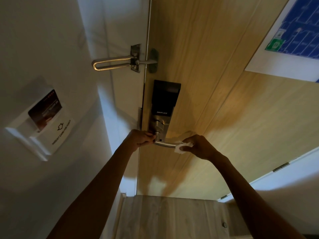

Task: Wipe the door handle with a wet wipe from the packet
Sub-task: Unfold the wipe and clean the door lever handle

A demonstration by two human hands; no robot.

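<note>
Mid-wipe on the handle, a metal lever under the lock on the door. Right hand grip closed on the wipe, pinched against the lever's free end. Left hand grip curled shut at the lever's pivot end, touching it (looks like steadying; whether fully clasped, hard to tell). Packet not in view. To do well: wrap wipe round the bar, slide toward the pivot with steady pressure, cover underside and neck too, hold lever level so it doesn't dip. Refold wipe if it bunches.
</note>
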